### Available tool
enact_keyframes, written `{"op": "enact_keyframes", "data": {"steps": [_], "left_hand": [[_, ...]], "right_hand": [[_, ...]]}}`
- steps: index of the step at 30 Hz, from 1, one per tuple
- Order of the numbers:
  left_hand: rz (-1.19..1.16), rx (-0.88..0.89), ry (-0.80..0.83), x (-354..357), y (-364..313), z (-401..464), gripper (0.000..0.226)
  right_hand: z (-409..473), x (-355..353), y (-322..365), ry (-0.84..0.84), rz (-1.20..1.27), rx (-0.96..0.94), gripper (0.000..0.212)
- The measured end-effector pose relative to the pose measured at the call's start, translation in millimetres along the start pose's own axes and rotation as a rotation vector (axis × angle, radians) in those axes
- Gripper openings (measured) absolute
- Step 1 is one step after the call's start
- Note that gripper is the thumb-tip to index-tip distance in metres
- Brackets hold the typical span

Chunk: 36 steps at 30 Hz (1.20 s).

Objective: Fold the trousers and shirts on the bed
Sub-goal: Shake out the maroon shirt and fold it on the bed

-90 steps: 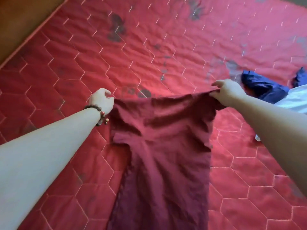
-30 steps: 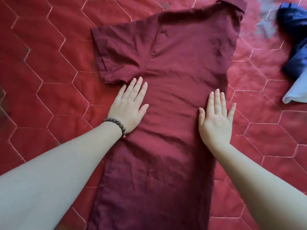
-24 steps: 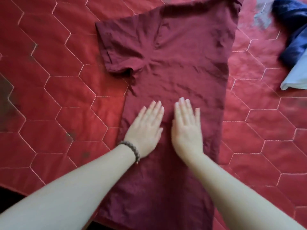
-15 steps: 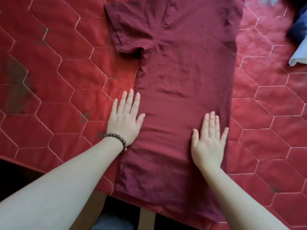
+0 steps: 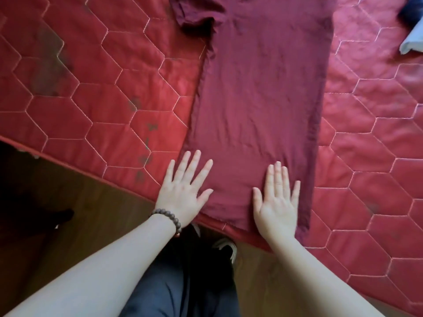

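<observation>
Two hands flat on the maroon shirt (image 5: pixel 258 106), near its bottom hem at the bed's near edge. Left hand (image 5: pixel 183 191): fingers straight and splayed wide, palm down, straddling the shirt's left edge, so partly on fabric, partly on the red quilt (image 5: pixel 91 110). Right hand (image 5: pixel 277 202): fingers straight, closer together, palm fully on the shirt just inside its right edge. Neither hand grips anything.

Why placed so: my read is smoothing. Palms at the hem, spread to the two sides, press the cloth flat and square the edges before a fold. The shirt looks already folded lengthwise into a narrow strip, one sleeve (image 5: pixel 194 12) sticking out at upper left. The hem sits right at the mattress edge, within easy reach, so the likely next step is lifting the hem toward the collar. Judgement only.

Hidden or unclear:
- Collar and shoulders cut off by the top of the frame; can't confirm how the upper part lies.
- Second sleeve not visible; tucked under or folded in, can't tell.
- Top right: a dark blue garment (image 5: pixel 412 10) and a light blue garment (image 5: pixel 412 40), both mostly out of frame. Trousers or shirt, can't tell.
- Beaded bracelet (image 5: pixel 168 217) on the left wrist.
- Dark stains on the quilt at left; nature unknown.
- Below the bed edge: dark trousers, one shoe (image 5: pixel 226 248), wooden floor.
</observation>
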<state>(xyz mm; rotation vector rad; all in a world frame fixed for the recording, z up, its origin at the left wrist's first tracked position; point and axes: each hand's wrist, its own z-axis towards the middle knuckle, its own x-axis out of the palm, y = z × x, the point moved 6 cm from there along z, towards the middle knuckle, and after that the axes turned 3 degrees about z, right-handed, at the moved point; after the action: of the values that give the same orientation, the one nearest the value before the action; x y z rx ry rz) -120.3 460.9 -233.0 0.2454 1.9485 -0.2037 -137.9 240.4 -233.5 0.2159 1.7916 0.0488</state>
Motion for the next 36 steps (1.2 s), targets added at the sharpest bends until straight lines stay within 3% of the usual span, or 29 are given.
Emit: {"op": "enact_keyframes", "data": {"steps": [4,8,11,15,19,21,23,27,29,32,34,36], "left_hand": [[-0.060,-0.046,0.039,5,20,-29,0.075],[-0.282,-0.138,-0.033,-7,20,-36,0.079],[-0.588,-0.268,-0.214,-28,22,-33,0.052],[-0.782,-0.097,-0.337,-59,1,-29,0.024],[-0.816,0.043,-0.401,-71,-12,-34,0.033],[-0.756,-0.061,-0.402,-62,0,-36,0.036],[-0.703,-0.182,-0.300,-48,10,-35,0.035],[-0.950,-0.306,-0.106,-32,7,-28,0.033],[-1.156,-0.370,-0.066,-33,-3,-20,0.030],[-1.442,-0.324,-0.002,-47,-29,-6,0.040],[-1.426,-0.204,-0.011,-62,-44,0,0.050],[-1.343,-0.127,-0.028,-73,-53,2,0.057]], "right_hand": [[-21,-4,-27,0.039,-0.031,0.068,0.067],[-19,-13,19,0.007,0.089,-0.019,0.063],[-23,-11,76,0.064,0.250,-0.217,0.064],[-31,-4,121,0.148,0.356,-0.322,0.078],[-23,-17,112,0.036,0.574,-0.067,0.058],[-21,-27,91,0.001,0.734,0.122,0.055],[-18,-45,71,-0.061,0.851,0.250,0.051],[-5,-91,51,-0.227,0.988,0.241,0.029],[-1,-94,48,-0.157,1.046,0.277,0.021],[-4,-82,52,0.000,1.283,0.373,0.032],[-7,-68,58,0.117,1.512,0.450,0.028],[-7,-62,63,0.194,1.562,0.486,0.026]]}}
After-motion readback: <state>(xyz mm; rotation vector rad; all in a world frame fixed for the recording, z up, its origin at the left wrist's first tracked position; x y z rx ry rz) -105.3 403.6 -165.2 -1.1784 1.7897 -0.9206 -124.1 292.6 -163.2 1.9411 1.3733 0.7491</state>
